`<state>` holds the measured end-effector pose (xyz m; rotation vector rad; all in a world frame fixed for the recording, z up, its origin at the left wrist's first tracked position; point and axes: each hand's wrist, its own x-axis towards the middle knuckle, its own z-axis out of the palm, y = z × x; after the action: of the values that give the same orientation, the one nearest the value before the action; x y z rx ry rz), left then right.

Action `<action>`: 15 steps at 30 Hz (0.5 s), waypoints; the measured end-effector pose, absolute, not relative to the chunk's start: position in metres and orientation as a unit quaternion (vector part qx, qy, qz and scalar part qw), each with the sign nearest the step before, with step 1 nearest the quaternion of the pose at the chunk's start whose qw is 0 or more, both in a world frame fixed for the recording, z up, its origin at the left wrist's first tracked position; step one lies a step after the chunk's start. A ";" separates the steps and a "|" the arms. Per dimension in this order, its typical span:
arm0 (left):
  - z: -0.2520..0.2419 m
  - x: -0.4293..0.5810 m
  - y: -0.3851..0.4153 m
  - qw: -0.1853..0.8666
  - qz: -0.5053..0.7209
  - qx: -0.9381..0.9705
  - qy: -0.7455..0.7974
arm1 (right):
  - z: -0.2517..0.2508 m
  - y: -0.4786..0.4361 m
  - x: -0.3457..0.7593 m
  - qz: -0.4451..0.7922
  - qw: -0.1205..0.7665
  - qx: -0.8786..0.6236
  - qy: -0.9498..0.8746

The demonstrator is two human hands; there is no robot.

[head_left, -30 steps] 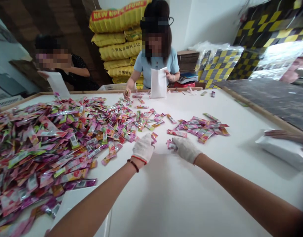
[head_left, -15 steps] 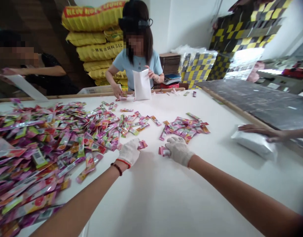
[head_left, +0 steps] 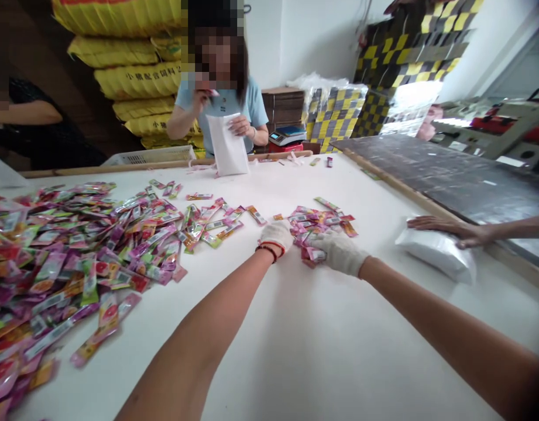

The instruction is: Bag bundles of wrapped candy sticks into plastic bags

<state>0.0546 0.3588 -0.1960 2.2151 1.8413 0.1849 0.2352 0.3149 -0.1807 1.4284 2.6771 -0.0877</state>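
My left hand point(head_left: 277, 235), in a white knit glove with a red cuff, is at the left edge of a small pile of stick sachets point(head_left: 311, 217). Its fingertips are hidden behind the back of the hand. Beside it, my right hand point(head_left: 342, 251), also gloved, lies low on the table at the front of this pile. Its fingers are closed over sachets, and a pink one point(head_left: 313, 255) sticks out by the thumb. The sachets are slim, in pink, purple, orange and green.
A large heap of sachets point(head_left: 76, 245) covers the left of the white table point(head_left: 234, 351). Across from me a person in light blue point(head_left: 254, 105) holds a white pouch point(head_left: 229, 146). At right another person's hand point(head_left: 453, 229) rests on a filled white bag point(head_left: 440, 251).
Both my hands have moved forward to the small pile, the left one also rightward. The person opposite has raised one hand from the table. My view has shifted somewhat.
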 end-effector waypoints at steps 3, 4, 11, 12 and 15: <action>-0.193 0.041 0.335 0.101 0.062 0.780 0.615 | -0.182 0.284 0.226 -0.036 0.054 0.455 0.888; -0.191 0.036 0.324 0.088 0.065 0.786 0.608 | -0.182 0.273 0.224 -0.039 0.054 0.451 0.890; -0.156 -0.008 0.281 0.198 0.250 0.711 0.627 | -0.171 0.252 0.244 -0.122 -0.224 0.474 0.843; -0.147 -0.015 0.282 0.236 0.257 0.684 0.640 | -0.168 0.261 0.251 -0.164 -0.254 0.468 0.830; -0.130 -0.031 0.294 0.259 0.204 0.657 0.678 | -0.162 0.295 0.267 -0.183 -0.201 0.518 0.811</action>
<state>-0.0312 0.2937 -0.1303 1.7812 1.8371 0.5541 0.2672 0.2948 -0.1623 1.8764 2.9356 -0.6618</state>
